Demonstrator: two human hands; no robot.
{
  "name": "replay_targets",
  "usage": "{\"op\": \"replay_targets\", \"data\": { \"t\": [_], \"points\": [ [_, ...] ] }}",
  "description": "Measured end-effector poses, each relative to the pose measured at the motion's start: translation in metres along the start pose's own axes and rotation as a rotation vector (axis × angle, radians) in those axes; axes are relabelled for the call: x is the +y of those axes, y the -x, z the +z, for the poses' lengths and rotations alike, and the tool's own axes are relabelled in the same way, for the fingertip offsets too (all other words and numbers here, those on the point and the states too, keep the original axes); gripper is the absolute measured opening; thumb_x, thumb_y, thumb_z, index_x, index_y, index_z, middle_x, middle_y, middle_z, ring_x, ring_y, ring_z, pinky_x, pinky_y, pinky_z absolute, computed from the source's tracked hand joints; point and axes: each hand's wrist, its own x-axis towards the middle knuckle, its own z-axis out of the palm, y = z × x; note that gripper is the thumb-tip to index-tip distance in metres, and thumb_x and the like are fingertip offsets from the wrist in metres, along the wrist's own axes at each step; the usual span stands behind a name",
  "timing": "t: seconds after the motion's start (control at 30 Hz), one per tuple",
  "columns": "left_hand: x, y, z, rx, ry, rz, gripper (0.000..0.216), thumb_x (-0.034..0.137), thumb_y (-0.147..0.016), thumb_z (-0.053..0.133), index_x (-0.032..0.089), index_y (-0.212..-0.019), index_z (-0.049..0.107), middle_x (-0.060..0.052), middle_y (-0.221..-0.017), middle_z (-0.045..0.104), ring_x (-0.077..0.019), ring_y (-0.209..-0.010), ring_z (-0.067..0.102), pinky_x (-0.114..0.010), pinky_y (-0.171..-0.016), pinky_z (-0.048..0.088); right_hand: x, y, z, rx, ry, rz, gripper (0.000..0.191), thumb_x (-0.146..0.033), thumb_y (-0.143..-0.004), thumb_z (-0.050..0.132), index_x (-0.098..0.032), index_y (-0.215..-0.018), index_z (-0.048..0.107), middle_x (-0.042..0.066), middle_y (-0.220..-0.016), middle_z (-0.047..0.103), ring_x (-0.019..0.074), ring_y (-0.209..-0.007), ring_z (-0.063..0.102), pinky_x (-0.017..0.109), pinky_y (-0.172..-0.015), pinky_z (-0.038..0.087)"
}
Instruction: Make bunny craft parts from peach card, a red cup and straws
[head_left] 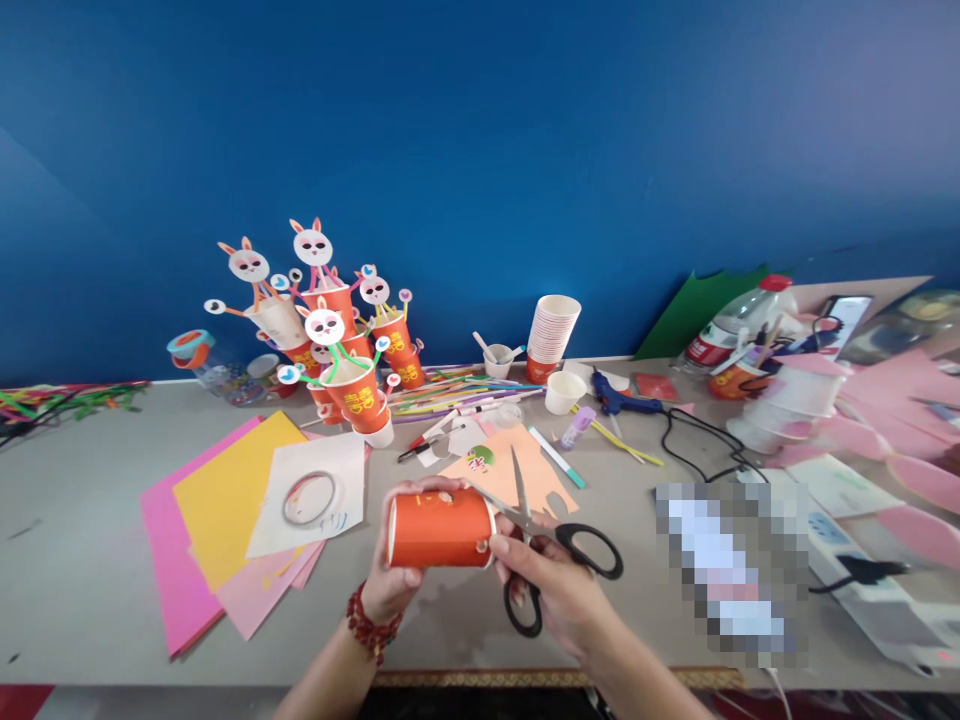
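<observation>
My left hand (396, 572) is closed round an orange paper cup (439, 528), held on its side above the grey table (75, 560). A red bead bracelet sits on that wrist. My right hand (551, 585) grips black-handled scissors (559, 545). The blades are spread, one pointing up and the other reaching the cup's rim on its right side.
Pink and yellow paper sheets (217, 500) and a tape ring (311, 497) lie to the left. Behind stand finished rabbit cups (330, 330), a stack of paper cups (553, 335), straws, a blue glue gun (619, 398) with its black cable, and a bottle (739, 325).
</observation>
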Motion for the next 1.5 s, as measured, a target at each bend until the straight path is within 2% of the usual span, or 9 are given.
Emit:
{"op": "replay_targets", "data": {
  "t": [0.23,0.5,0.63,0.87,1.03,1.17,1.33,1.5],
  "points": [
    [-0.004,0.004,-0.005,0.096,-0.045,-0.051,0.078,0.05,-0.049,0.09,0.029,-0.117,0.058,-0.013,-0.126,0.06,-0.0402,-0.127,0.047,-0.054,-0.099,0.045,-0.002,0.0,-0.003,0.012,0.107,-0.068,0.042,-0.054,-0.068,0.081,-0.017,-0.075,0.064,-0.002,-0.058,0.055,0.0102,-0.052,0.048,0.019,-0.046,0.04],
    [-0.012,0.008,-0.018,-0.01,-0.157,0.052,0.071,0.052,-0.059,0.085,0.031,-0.121,0.057,-0.01,-0.128,0.058,-0.0378,-0.13,0.045,-0.053,-0.108,0.038,0.0,-0.002,-0.005,0.016,0.275,-0.161,0.042,-0.053,-0.073,0.076,-0.019,-0.065,0.052,-0.005,-0.056,0.044,0.0091,-0.051,0.039,0.02,-0.046,0.035],
    [-0.016,0.009,-0.021,0.03,-0.146,0.059,0.075,0.054,-0.054,0.087,0.028,-0.118,0.058,-0.01,-0.128,0.059,-0.038,-0.128,0.046,-0.051,-0.106,0.04,-0.003,-0.002,-0.003,0.037,0.307,-0.187,0.039,-0.05,-0.072,0.076,-0.019,-0.066,0.053,-0.005,-0.057,0.044,0.0095,-0.051,0.039,0.021,-0.045,0.034],
    [-0.011,0.009,-0.006,0.037,-0.171,0.064,0.075,0.056,-0.057,0.084,0.032,-0.123,0.055,-0.011,-0.128,0.059,-0.039,-0.125,0.048,-0.055,-0.104,0.041,-0.01,-0.002,-0.002,0.033,0.346,-0.203,0.035,-0.046,-0.067,0.078,-0.019,-0.065,0.055,-0.005,-0.057,0.045,0.0092,-0.05,0.038,0.022,-0.047,0.031],
    [-0.016,0.013,-0.006,0.131,-0.111,-0.012,0.085,0.056,-0.053,0.087,0.031,-0.127,0.052,-0.011,-0.128,0.057,-0.0373,-0.122,0.051,-0.049,-0.1,0.047,-0.012,-0.003,-0.002,0.016,0.422,-0.266,0.034,-0.043,-0.071,0.075,-0.02,-0.061,0.051,-0.005,-0.054,0.044,0.0097,-0.05,0.038,0.023,-0.048,0.03],
    [-0.02,0.014,-0.007,0.146,-0.055,-0.047,0.086,0.056,-0.053,0.087,0.031,-0.127,0.053,-0.01,-0.128,0.058,-0.035,-0.121,0.053,-0.047,-0.102,0.046,-0.012,-0.003,-0.003,0.004,0.411,-0.254,0.034,-0.044,-0.073,0.074,-0.019,-0.063,0.053,-0.004,-0.057,0.047,0.0103,-0.051,0.041,0.023,-0.049,0.033],
    [-0.017,0.009,0.003,0.134,-0.032,-0.059,0.083,0.056,-0.053,0.087,0.03,-0.125,0.055,-0.011,-0.127,0.06,-0.0365,-0.121,0.053,-0.049,-0.102,0.045,-0.006,-0.004,-0.007,0.013,0.309,-0.203,0.036,-0.049,-0.076,0.072,-0.02,-0.067,0.053,-0.003,-0.057,0.051,0.0116,-0.053,0.047,0.023,-0.051,0.038],
    [-0.014,0.009,0.01,0.175,-0.041,-0.06,0.087,0.057,-0.051,0.087,0.03,-0.127,0.054,-0.011,-0.128,0.059,-0.0368,-0.122,0.053,-0.049,-0.102,0.045,-0.007,-0.005,-0.011,-0.014,0.383,-0.225,0.036,-0.049,-0.077,0.072,-0.019,-0.067,0.056,-0.002,-0.059,0.054,0.0118,-0.053,0.048,0.023,-0.05,0.038]
  ]
}}
